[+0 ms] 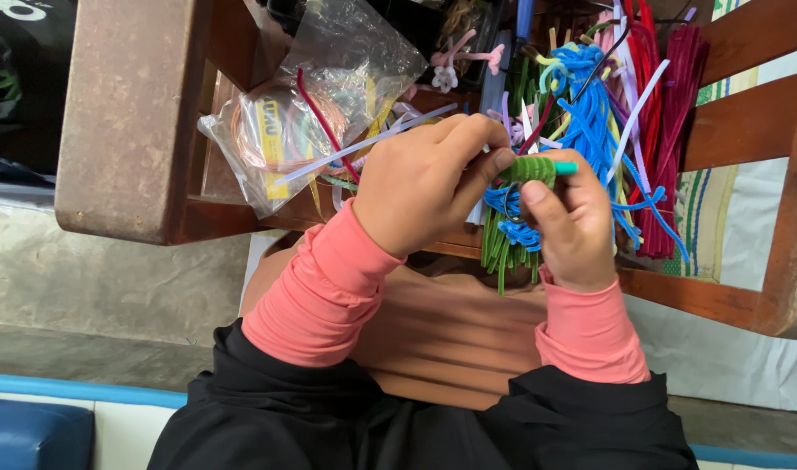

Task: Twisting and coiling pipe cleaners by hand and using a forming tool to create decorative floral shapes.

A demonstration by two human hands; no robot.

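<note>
Two hands worked a green pipe cleaner wound around a teal stick above a wooden chair seat strewn with craft wire.

The left hand [425, 183] was curled, its fingertips pressed onto the green pipe cleaner [529, 169], while the right hand [572, 222] pinched the same piece from below with thumb and fingers, so both hands met at it. The teal stick [565, 167] poked out of the green winding toward the right. Just behind the hands lay a tangle of blue pipe cleaners [590, 122], with dark red pipe cleaners [668, 96] beside them and a bundle of green stems [498, 252] hanging off the edge of the wooden chair [129, 113]. A clear plastic bag [311, 113] holding coiled wire sat to the left, near the left hand.
</note>
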